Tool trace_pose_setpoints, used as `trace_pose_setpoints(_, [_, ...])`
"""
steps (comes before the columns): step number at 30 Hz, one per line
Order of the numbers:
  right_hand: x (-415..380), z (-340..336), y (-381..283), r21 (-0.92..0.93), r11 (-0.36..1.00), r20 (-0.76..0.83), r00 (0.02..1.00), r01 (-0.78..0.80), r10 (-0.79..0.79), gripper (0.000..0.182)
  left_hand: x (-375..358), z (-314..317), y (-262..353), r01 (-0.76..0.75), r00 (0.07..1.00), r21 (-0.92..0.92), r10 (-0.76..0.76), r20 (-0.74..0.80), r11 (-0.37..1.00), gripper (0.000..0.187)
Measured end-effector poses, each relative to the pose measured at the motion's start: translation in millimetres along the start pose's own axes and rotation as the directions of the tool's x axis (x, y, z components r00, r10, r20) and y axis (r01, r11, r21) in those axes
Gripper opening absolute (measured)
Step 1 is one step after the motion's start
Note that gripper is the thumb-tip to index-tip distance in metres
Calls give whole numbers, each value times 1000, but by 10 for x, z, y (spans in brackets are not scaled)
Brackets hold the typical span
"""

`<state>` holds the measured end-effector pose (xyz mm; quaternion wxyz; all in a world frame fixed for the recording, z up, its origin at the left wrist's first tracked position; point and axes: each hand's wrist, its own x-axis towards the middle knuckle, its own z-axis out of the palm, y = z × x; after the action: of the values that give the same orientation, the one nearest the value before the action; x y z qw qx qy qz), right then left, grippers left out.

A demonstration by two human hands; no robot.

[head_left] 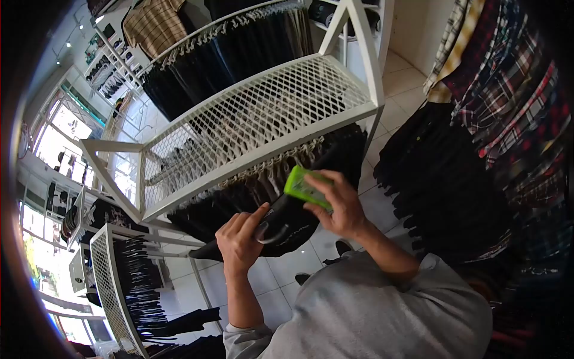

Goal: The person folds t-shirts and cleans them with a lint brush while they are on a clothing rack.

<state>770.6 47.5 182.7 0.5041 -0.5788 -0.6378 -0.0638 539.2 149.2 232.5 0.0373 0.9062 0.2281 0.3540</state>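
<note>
My left hand [240,240] grips a black garment [286,222] on a hanger that hangs off the rail under a white mesh shelf [251,116]. My right hand [338,202] holds a small bright green device [306,188] against the top of that garment. Both hands are close together in front of my grey sweatshirt [371,311]. The garment's lower part is dark and its details are hard to make out.
Dark clothes hang in rows under the white rack and on a second mesh rack [110,287] at lower left. Plaid shirts [514,84] and black garments [442,179] hang at the right. The floor is pale tile [400,78]. Windows [54,143] lie far left.
</note>
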Motion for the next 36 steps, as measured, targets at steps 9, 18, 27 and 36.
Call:
trace_pose_setpoints(9, [-174,-546,1140,-129,943,-415,880,-307,230,71,384,521,367,621,778,-374,-602,180,689,24])
trace_pose_setpoints(18, [73,-226,1757,-124,971,-287,944,-205,163,72,556,605,592,707,631,-524,-758,163,476,26])
trace_pose_setpoints(27, [1001,-224,2214,-193,949,-236,951,-249,201,62,499,521,471,732,551,-519,-832,69,442,24])
trace_pose_setpoints(36, [1277,169,2537,-463,838,-92,956,-287,277,62,386,271,391,768,606,-396,-770,198,503,26])
